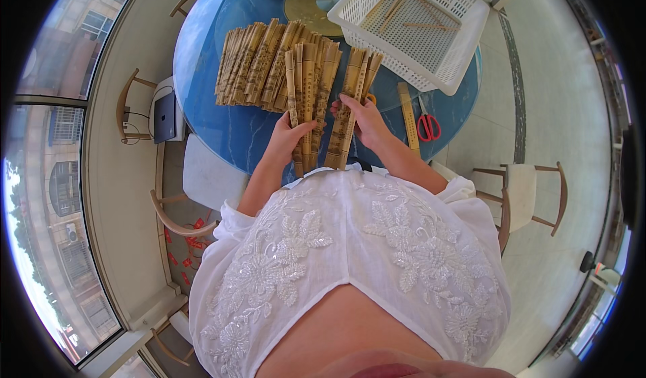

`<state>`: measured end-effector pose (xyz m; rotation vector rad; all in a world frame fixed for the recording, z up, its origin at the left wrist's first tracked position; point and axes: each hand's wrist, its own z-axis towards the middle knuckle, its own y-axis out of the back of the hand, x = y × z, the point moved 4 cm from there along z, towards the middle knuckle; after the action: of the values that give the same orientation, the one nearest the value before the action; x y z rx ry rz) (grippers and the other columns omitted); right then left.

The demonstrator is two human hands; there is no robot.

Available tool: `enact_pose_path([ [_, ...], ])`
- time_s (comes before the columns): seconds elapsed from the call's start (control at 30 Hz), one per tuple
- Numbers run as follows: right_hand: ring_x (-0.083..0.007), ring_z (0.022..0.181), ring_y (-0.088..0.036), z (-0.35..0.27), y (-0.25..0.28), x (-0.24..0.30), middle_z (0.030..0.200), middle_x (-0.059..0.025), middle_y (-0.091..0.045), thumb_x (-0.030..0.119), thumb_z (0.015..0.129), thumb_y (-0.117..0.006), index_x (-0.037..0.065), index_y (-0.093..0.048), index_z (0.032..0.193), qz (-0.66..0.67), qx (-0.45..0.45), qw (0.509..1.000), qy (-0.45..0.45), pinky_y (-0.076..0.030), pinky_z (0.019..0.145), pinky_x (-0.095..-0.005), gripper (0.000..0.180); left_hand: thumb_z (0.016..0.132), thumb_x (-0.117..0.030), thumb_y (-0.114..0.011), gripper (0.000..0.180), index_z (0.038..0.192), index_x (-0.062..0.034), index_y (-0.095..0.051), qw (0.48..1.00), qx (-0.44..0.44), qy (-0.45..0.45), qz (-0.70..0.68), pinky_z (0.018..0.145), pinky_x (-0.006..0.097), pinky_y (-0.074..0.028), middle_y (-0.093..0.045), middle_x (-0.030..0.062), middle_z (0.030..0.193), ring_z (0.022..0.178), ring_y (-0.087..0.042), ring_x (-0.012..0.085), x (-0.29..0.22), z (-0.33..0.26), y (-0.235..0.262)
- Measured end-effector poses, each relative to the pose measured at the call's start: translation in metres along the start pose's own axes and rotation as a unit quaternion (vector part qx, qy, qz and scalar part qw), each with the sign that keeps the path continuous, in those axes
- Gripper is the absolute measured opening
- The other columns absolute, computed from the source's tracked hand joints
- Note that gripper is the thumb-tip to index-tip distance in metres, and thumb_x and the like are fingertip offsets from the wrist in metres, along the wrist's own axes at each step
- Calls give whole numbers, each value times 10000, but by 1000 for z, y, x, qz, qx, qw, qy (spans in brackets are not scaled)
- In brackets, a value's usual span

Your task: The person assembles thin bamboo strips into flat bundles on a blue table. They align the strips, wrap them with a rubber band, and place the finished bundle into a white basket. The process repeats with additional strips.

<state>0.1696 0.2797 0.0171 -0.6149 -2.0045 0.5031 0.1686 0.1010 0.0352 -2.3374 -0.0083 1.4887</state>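
I'm looking down over a round blue glass table [222, 132] and both hands are working at its near edge. The left hand [291, 136] is clenching around a bundle of folded bamboo fans [308, 102], holding it upright with the ribs splaying out at the top, probably so the ends can be checked side by side. The right hand [360, 119] is grasping a second, thinner bundle [351, 102] just beside the first, fingers wrapped round its middle, keeping the two sets apart but close enough to compare. Behind the hands, a long row of the same tan fans [259, 65] is lying fanned across the middle of the table, overlapping like shingles, which I judge keeps them countable and easy to pick off one end. Toward the far right edge a white plastic basket [447, 55] is sitting tilted over the rim, with a few loose sticks [420, 25] inside it. Near the right edge, red-handled scissors [427, 126] are lying flat beside a wooden ruler [407, 112], both within easy reach of the right hand. Off the left edge, a laptop [165, 117] is resting on a chair [131, 109]. More fans are piling at the far edge.
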Motion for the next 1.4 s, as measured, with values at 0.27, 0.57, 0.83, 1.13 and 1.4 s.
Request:
enact_pose_path([
  [0.27,-195,891,-626,-1,-12,-2,1028,-74,-628,185,799,-731,43,-533,1138,0,19,1000,-14,-521,753,-349,418,780,-31,-685,399,1150,10,-540,999,10,-11,51,736,294,-518,-639,87,1027,862,-625,144,6,2,-1],
  [0.57,-221,908,-645,1,-2,-1,1006,-101,-642,122,850,-624,21,-536,1121,44,7,999,-26,-535,777,-382,303,781,-51,-698,401,1147,19,-548,998,21,11,58,752,284,-507,-634,78,1026,861,-613,134,4,1,-9],
  [0.83,-207,882,-638,-1,-3,0,994,-88,-636,188,826,-687,35,-548,1087,24,34,998,-46,-536,764,-375,333,806,-94,-691,351,1113,16,-562,995,15,9,97,726,275,-499,-637,66,978,836,-606,122,1,1,-8],
  [1.13,-204,926,-620,1,-8,-1,1045,-90,-615,202,777,-751,46,-497,1149,-22,35,998,-44,-526,784,-367,477,833,-118,-645,353,1138,23,-536,994,38,30,97,742,287,-508,-638,80,983,836,-623,139,1,-5,-12],
  [1.4,-204,906,-619,5,-2,-4,1038,-92,-614,124,799,-691,27,-523,1109,-23,25,999,-36,-523,787,-362,365,826,-96,-631,325,1116,26,-550,998,30,26,48,744,282,-506,-642,84,975,834,-626,147,0,-6,-13],
])
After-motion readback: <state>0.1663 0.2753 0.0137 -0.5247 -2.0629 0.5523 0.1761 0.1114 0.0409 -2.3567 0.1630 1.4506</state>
